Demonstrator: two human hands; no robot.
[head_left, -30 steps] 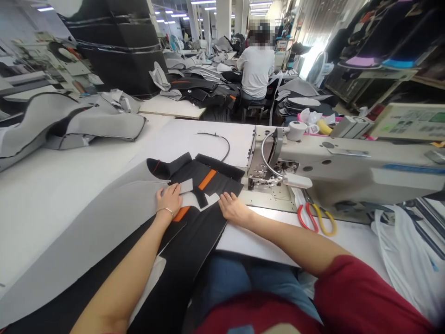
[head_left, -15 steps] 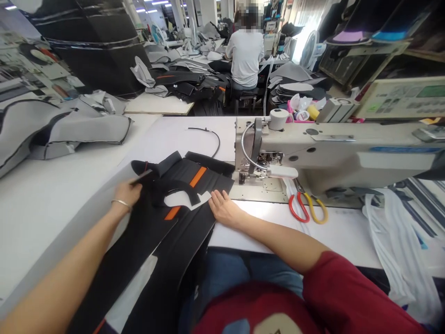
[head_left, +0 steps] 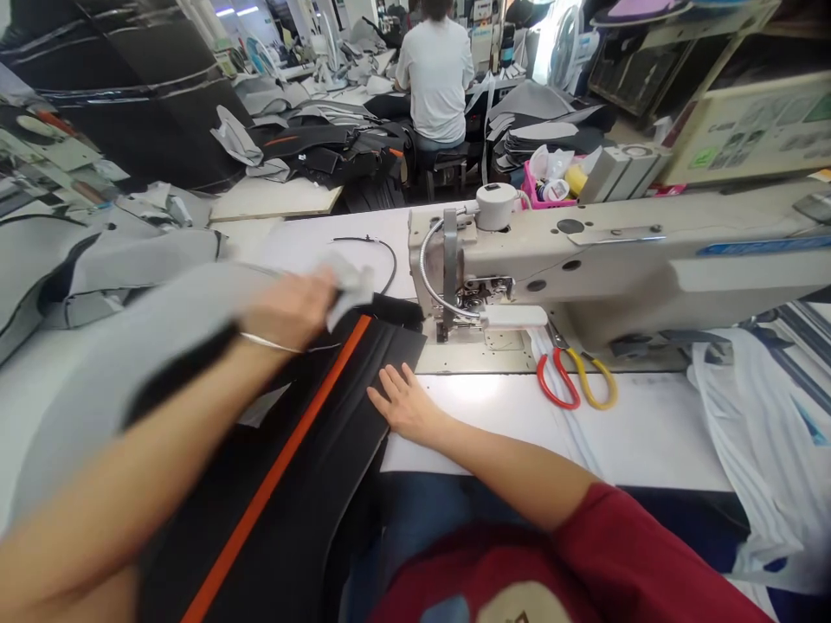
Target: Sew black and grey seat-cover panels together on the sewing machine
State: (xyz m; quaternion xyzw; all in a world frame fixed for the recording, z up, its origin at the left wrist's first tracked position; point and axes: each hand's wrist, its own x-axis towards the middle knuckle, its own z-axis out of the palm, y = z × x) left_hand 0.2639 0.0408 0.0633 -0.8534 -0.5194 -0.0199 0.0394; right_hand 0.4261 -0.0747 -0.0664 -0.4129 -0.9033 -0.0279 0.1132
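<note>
My left hand (head_left: 289, 307) is blurred by motion above the work. It grips a fabric panel, black on one side and grey on the other; a pale, smeared flap (head_left: 354, 290) of it shows past the fingers. Underneath lies a long black panel (head_left: 338, 424) with an orange stripe (head_left: 279, 472) along its length. My right hand (head_left: 409, 407) rests flat, fingers spread, on the right edge of this black panel. Just beyond is the needle area of the sewing machine (head_left: 447, 324), touching or close to the panel's far corner.
Scissors (head_left: 571, 376) with red and yellow handles lie on the white table beside the machine. White strips (head_left: 746, 415) hang at the right. Grey pieces (head_left: 130, 260) are heaped at the left. A thin black cord (head_left: 389, 260) curves behind the work. A person (head_left: 438, 78) sits farther back.
My left hand has moved right and up, turning the upper panel over so its grey side shows and the orange stripe below is uncovered. My right hand stays nearly in place, fingers more spread.
</note>
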